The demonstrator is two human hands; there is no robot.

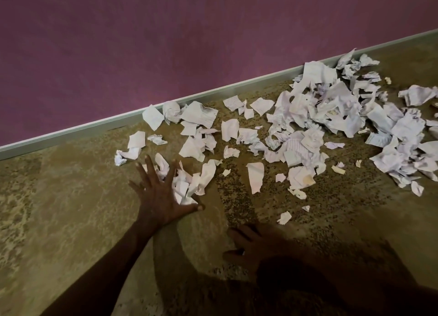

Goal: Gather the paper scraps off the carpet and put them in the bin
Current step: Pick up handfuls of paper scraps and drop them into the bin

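White torn and crumpled paper scraps lie scattered over the tan carpet, thickest in a heap at the right by the wall. My left hand lies flat on the carpet with its fingers spread, touching a small cluster of scraps at its right side. In shadow lower down, my right hand rests open on the carpet, apart from the paper. No bin is in view.
A purple wall with a pale skirting board runs diagonally behind the scraps. Dark specks dot the carpet around the middle. Bare carpet stretches to the left and along the bottom.
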